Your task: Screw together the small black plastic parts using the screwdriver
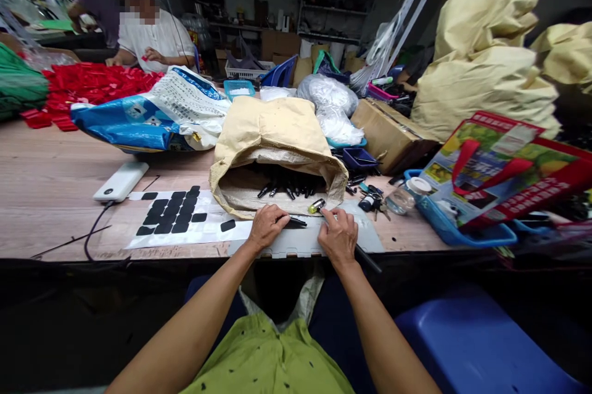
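Note:
My left hand (267,226) is closed at the front edge of the table. From its fingertips a slim black pointed piece (296,222) sticks out to the right, much like a pen. My right hand (340,233) is closed round a black rod (369,259), whose end shows below the palm. At that hand's fingertips lies a shiny silver and yellow-green end (317,206); whether it belongs to the rod I cannot tell. Just beyond both hands, a beige sack (272,129) lies with its mouth towards me, with several black pieces (290,189) inside.
On the left are a white sheet with black stickers (172,212), a white power bank (121,181) and a blue-white bag (152,110). A blue basket (462,230), jar (400,201) and keys (377,201) stand right. People work behind red pieces (97,89). A blue stool (485,344) stands below.

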`<action>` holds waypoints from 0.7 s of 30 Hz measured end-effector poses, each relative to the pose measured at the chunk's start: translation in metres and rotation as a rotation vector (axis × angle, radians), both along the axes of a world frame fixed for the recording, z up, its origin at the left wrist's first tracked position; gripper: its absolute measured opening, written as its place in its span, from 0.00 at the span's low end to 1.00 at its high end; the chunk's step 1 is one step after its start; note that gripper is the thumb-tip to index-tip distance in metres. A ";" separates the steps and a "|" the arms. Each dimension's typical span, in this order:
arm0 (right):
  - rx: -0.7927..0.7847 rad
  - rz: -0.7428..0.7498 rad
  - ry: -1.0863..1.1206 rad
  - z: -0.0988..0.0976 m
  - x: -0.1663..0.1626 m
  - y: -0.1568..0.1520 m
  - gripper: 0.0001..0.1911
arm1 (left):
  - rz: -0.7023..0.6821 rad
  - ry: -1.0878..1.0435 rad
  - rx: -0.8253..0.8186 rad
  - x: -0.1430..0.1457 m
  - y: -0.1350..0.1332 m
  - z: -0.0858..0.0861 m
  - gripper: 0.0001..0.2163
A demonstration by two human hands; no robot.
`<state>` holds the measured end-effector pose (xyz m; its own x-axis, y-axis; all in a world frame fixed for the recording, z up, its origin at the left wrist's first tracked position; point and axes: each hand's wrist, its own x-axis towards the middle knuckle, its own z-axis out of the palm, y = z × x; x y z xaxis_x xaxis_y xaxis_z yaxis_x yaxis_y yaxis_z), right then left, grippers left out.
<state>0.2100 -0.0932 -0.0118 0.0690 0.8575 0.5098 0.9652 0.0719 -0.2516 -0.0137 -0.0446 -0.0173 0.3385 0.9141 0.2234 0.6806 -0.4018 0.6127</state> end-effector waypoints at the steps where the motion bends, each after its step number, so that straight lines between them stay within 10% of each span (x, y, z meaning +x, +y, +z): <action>1: -0.009 0.052 0.017 0.003 -0.005 -0.001 0.21 | -0.001 0.003 0.000 0.000 0.000 0.001 0.11; 7: -0.096 0.365 0.070 -0.001 -0.030 0.004 0.17 | -0.014 0.035 0.007 -0.001 0.001 -0.001 0.14; 21: -0.132 0.389 0.077 -0.012 -0.027 0.009 0.09 | -0.026 -0.057 -0.007 -0.004 -0.003 0.003 0.09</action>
<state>0.1827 -0.0838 -0.0234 -0.2396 0.8846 0.4002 0.8505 0.3900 -0.3529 -0.0173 -0.0478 -0.0140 0.3489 0.9068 0.2365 0.6343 -0.4143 0.6527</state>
